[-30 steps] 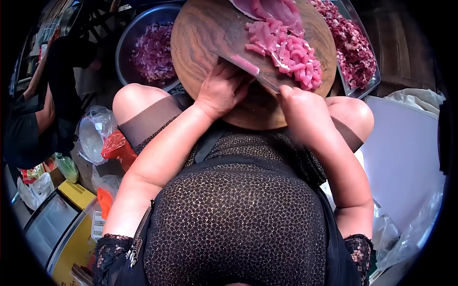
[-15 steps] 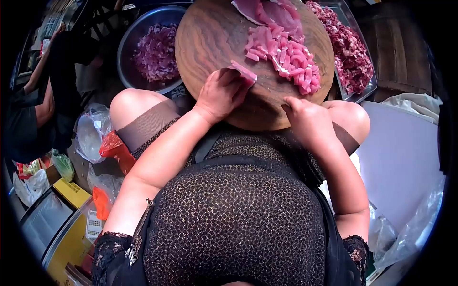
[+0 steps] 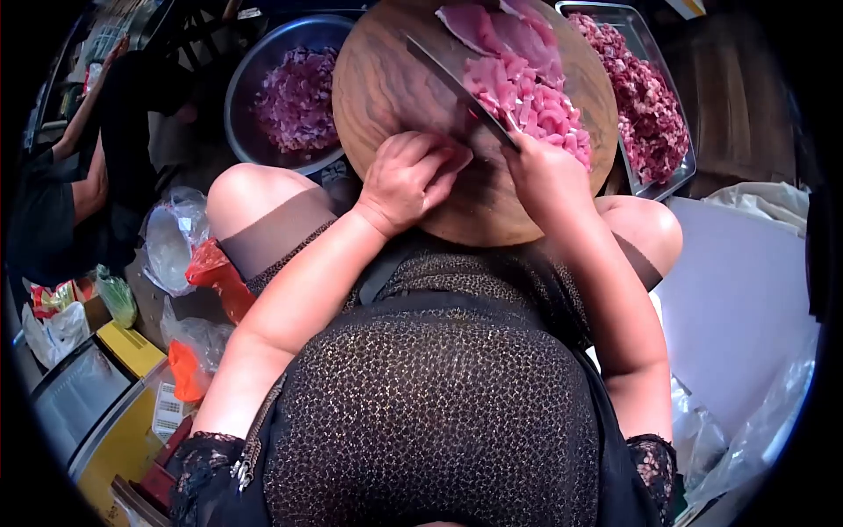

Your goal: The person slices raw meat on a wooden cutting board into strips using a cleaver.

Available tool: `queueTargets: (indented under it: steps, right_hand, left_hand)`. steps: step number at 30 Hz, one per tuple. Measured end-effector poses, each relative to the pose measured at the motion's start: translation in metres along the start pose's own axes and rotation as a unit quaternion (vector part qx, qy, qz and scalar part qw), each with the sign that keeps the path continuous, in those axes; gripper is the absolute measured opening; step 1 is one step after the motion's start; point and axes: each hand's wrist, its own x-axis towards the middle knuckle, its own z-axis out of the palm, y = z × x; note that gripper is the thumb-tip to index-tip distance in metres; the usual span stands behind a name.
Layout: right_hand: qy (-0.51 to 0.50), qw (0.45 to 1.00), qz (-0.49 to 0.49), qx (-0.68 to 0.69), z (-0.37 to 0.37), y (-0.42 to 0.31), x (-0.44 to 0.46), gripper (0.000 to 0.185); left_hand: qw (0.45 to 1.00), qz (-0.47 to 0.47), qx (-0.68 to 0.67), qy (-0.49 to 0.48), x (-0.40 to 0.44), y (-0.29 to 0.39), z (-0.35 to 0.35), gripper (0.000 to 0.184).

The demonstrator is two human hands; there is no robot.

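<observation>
My right hand (image 3: 549, 176) grips a knife (image 3: 458, 90) by its handle. The blade slants up and to the left above the round wooden chopping board (image 3: 382, 83), beside a pile of cut pink meat strips (image 3: 531, 101). My left hand (image 3: 411, 176) is closed at the board's near side, fingers curled over a piece of meat (image 3: 458, 158) that is mostly hidden beneath them. Larger raw meat slices (image 3: 500, 31) lie at the far side of the board, behind the strips.
A metal bowl (image 3: 235, 97) with chopped meat stands left of the board. To its right is a metal tray (image 3: 689, 158) heaped with diced meat. Plastic bags (image 3: 171, 241) lie at the left, near another person (image 3: 88, 189). A pale flat surface (image 3: 733, 299) spans the right.
The knife, barely visible before, now shows its blade slanting up and left. My right hand has shifted slightly up and left. The meat under my left hand is now more covered.
</observation>
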Motion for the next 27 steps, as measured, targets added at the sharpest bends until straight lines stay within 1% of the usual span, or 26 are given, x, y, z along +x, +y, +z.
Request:
queueTargets:
  steps: [1, 2, 3, 4, 7, 9, 10, 12, 14, 15, 16, 17, 18, 19, 20, 22, 23, 25, 27]
  right_hand:
    - [-0.008, 1.000, -0.001, 0.000, -0.004, 0.002, -0.014, 0.018]
    - [-0.012, 0.999, -0.033, -0.001, -0.009, 0.006, -0.029, 0.016]
    - [-0.007, 0.998, -0.069, -0.003, -0.013, 0.008, -0.039, 0.014]
    - [-0.033, 0.995, -0.076, -0.053, -0.015, 0.006, -0.054, 0.011]
    - [-0.065, 0.994, -0.063, -0.066, -0.017, 0.002, -0.055, 0.009]
    - [-0.146, 0.985, -0.031, -0.083, -0.017, -0.004, -0.046, 0.013]
    - [-0.149, 0.985, -0.032, -0.081, -0.011, -0.008, -0.038, 0.013]
    - [-0.125, 0.989, -0.056, -0.053, 0.005, -0.018, -0.017, 0.011]
    - [-0.126, 0.987, -0.079, -0.065, 0.014, -0.027, 0.007, 0.012]
    - [-0.112, 0.991, -0.062, -0.036, 0.018, -0.020, 0.015, 0.016]
    - [-0.060, 0.997, -0.051, 0.003, 0.023, -0.013, 0.018, 0.021]
    - [-0.036, 0.999, -0.032, 0.014, 0.024, -0.008, 0.013, 0.022]
    - [-0.008, 1.000, -0.016, 0.023, 0.021, -0.005, 0.011, 0.024]
    - [-0.031, 0.999, 0.005, 0.006, 0.004, -0.010, 0.003, 0.022]
    - [-0.035, 0.999, 0.004, 0.006, -0.001, -0.009, -0.009, 0.022]
    - [-0.024, 0.998, -0.066, -0.002, -0.007, -0.003, -0.037, 0.016]
    - [-0.023, 0.998, -0.064, -0.002, -0.010, -0.004, -0.044, 0.016]
    - [-0.110, 0.993, -0.028, -0.040, -0.016, -0.006, -0.054, 0.019]
    - [-0.125, 0.991, -0.027, -0.044, -0.019, -0.008, -0.053, 0.019]
  left_hand:
    - [1.000, 0.000, 0.011, 0.000, -0.002, 0.002, 0.000, 0.027]
    - [0.999, -0.007, 0.045, -0.030, -0.009, 0.000, 0.002, 0.030]
    - [0.999, -0.008, 0.035, -0.032, -0.013, -0.002, 0.006, 0.032]
    - [0.999, -0.002, 0.024, -0.037, -0.010, -0.007, 0.008, 0.035]
    - [1.000, 0.008, 0.006, -0.021, -0.005, -0.006, 0.009, 0.035]
    - [1.000, 0.015, -0.010, -0.013, 0.000, -0.005, 0.006, 0.035]
    - [0.999, 0.021, -0.025, -0.003, 0.000, -0.004, 0.005, 0.035]
    - [0.999, 0.006, -0.029, -0.019, -0.004, -0.003, 0.004, 0.034]
    - [0.999, 0.002, -0.027, -0.024, 0.000, -0.007, 0.006, 0.033]
    - [0.999, 0.020, -0.017, -0.023, -0.002, -0.010, 0.006, 0.031]
    - [0.999, 0.035, -0.010, -0.025, -0.006, -0.007, 0.003, 0.029]
    - [0.999, 0.021, -0.021, -0.030, -0.007, -0.006, 0.001, 0.025]
    - [0.999, 0.023, -0.018, -0.023, -0.007, -0.005, -0.002, 0.025]
    - [1.000, 0.009, -0.009, -0.007, -0.008, -0.002, -0.004, 0.025]
    - [1.000, -0.008, -0.004, 0.002, -0.014, 0.001, -0.005, 0.025]
    - [0.999, -0.026, 0.018, -0.041, -0.023, -0.002, -0.002, 0.029]
    - [0.999, -0.021, 0.022, -0.044, -0.024, -0.003, -0.001, 0.029]
    - [0.998, -0.012, 0.023, -0.049, -0.019, -0.003, -0.001, 0.028]
    - [0.998, -0.035, -0.041, -0.023, -0.015, 0.001, -0.001, 0.028]
